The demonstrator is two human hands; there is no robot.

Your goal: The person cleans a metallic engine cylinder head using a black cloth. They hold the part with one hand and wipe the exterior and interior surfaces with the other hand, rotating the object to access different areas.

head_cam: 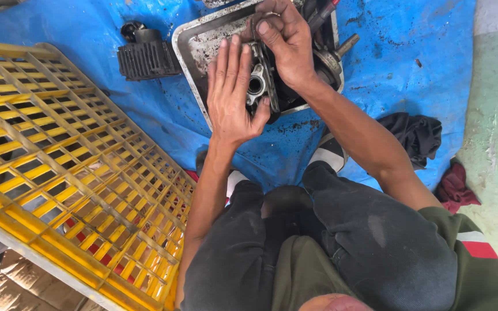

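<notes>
My left hand point(233, 95) is flat with fingers straight, its palm pressed against a small grey metal engine part point(256, 84) with a round bore, and its thumb hooks under the part. My right hand point(286, 43) grips the same part from above, fingers curled over its top edge. Both hands hold it over a dirty metal tray point(194, 45) that lies on a blue tarp point(404, 52). Inside the tray, greasy engine pieces point(332, 57) and a shaft sit behind my right hand.
A black finned cylinder block point(145, 57) lies on the tarp left of the tray. A large yellow plastic crate point(59, 161) fills the left side. Dark and red rags point(419, 135) lie at the right, by a concrete floor point(497, 115). My knees are below.
</notes>
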